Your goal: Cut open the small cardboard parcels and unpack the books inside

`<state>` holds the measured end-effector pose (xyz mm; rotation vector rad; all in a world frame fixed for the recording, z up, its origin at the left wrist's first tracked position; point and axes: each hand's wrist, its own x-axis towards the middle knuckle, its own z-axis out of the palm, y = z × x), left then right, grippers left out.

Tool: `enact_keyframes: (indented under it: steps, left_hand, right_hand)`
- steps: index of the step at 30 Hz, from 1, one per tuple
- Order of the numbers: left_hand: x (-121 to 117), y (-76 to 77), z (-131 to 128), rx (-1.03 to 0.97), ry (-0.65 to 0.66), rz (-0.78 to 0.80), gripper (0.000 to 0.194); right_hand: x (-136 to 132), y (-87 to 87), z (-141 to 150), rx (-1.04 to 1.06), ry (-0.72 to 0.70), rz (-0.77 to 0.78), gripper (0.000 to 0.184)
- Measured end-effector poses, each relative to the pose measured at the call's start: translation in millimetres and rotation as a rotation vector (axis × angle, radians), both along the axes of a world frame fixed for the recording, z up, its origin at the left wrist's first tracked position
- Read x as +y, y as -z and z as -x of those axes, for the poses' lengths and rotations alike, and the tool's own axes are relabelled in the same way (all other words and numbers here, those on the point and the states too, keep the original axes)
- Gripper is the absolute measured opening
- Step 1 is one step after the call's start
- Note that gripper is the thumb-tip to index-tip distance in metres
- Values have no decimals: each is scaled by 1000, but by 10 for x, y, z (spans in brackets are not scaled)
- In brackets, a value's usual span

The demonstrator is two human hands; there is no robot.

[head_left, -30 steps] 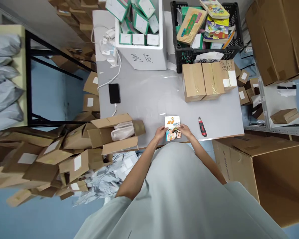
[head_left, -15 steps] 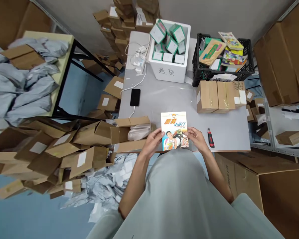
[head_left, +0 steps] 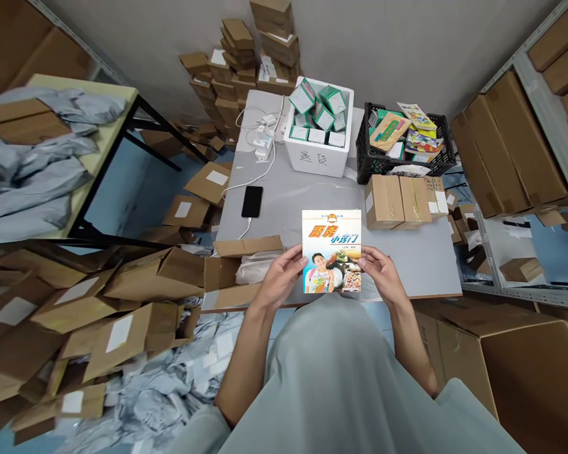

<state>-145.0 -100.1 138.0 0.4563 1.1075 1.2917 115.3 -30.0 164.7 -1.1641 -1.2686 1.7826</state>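
Grey rectangular table [head_left: 291, 198] crowded along its far side

A big open brown cardboard box [head_left: 464, 369] gapes below the table's right near corner. A black plastic crate [head_left: 372, 165] of colourful books [head_left: 423, 144] stands at the table's far right, a white foam box [head_left: 319, 166] full of green-and-white cartons [head_left: 322, 118] at its far middle. Taped brown cardboard boxes [head_left: 385, 205] sit in the table's right part; a flapped-open brown carton [head_left: 234, 295] sits at its left near corner. From here I see a white paperback [head_left: 332, 252] with orange and blue lettering held cover up over the middle of the table's near edge — the left hand [head_left: 281, 280] pinches its left side, the right hand [head_left: 383, 274] its right, thumbs lying on the cover. A flat black phone [head_left: 252, 202] lies on the table's left part.
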Motion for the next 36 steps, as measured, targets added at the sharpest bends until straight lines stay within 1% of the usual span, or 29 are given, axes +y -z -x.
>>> enact_keyframes:
  steps: [3,6,11,14,17,20,26,30,32,34,36]
  left_hand:
    - [-3,-4,32,-12,-8,0,64]
    - [-7,-4,49,-32,-4,4,61]
    - [-19,-36,25,-67,13,8,61]
    - [-27,-61,5,-68,23,11,62]
    - [-30,-71,2,-33,10,17,65]
    - [-24,-74,8,-1,-8,29,66]
    - [-7,-96,-13,1,-8,23,64]
    - [3,-54,-25,13,19,19,66]
    - [12,-9,-33,49,20,5,71]
    - [20,34,-59,118,17,1,79]
    - [25,57,-114,172,45,21,82]
  right_hand:
    - [-28,-49,53,15,15,-14,50]
    - [-36,-52,108,20,32,-9,53]
    - [-21,47,153,40,54,59,62]
    - [-12,102,148,5,81,49,64]
    - [-15,123,156,-42,108,4,61]
    - [-37,112,186,-43,126,-40,58]
    - [-83,57,202,-11,147,-40,55]
    - [-78,58,171,-18,140,-66,51]
    - [-85,74,173,-40,157,-92,52]
    - [-116,90,199,-98,199,-130,51]
    - [-178,96,248,-203,237,-194,46]
